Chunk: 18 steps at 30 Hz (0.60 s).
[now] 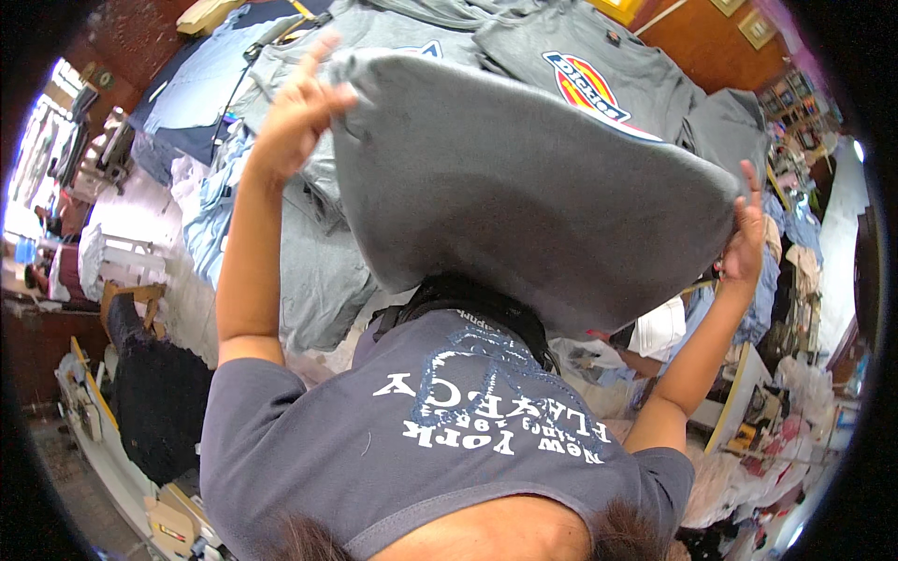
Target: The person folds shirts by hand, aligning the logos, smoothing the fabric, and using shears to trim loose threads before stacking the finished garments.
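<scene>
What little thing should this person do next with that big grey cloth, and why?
I'd probably lower the grey cloth gently and smooth it flat: it bulges between the left hand and the right hand, its far edge overlapping the printed grey garments behind. Whether either hand grips it firmly is hard to tell.

1. Centre: the raised cloth point(524, 196) is plain grey, darker where shaded.
2. 1 o'clock: a grey shirt point(669, 79) bears an emblem point(587, 89) of red, yellow, white and dark blue.
3. 6 o'clock: the worn T-shirt point(327, 467) is slate grey, with white lettering and blue dotted outlines.
4. 8 o'clock: black cloth point(159, 411).
5. 10 o'clock: pale-blue garment point(201, 84).
</scene>
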Available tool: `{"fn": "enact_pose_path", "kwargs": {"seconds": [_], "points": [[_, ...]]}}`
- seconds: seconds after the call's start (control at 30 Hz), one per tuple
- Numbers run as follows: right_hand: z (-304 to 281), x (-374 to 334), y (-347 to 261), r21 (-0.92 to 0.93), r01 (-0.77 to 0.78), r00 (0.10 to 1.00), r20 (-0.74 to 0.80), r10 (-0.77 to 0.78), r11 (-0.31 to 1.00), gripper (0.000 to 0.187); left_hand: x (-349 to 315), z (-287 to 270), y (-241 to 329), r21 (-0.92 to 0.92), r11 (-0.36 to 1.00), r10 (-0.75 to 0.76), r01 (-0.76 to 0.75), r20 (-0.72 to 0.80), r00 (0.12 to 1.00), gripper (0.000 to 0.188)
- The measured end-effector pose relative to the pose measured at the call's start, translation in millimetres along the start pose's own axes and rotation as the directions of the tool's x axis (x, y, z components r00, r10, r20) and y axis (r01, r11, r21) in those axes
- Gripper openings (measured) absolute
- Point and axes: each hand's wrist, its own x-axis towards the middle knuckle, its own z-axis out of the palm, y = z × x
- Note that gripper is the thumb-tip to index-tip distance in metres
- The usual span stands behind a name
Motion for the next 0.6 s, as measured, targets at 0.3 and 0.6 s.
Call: {"fn": "enact_pose_path", "kwargs": {"seconds": [0.3,0.6], "points": [[-34,45,-10,-0.24,-0.017,0.979,0.194,0.065,0.971,0.025,-127,-40,50,0.272,0.916,0.371,-0.296,-0.287,0.883,0.036],[162,256,4,-0.589,0.198,0.793,0.566,0.225,0.784,0.024,-93,-136,94,0.484,0.875,0.348,-0.035,-0.576,0.739,0.033]]}}
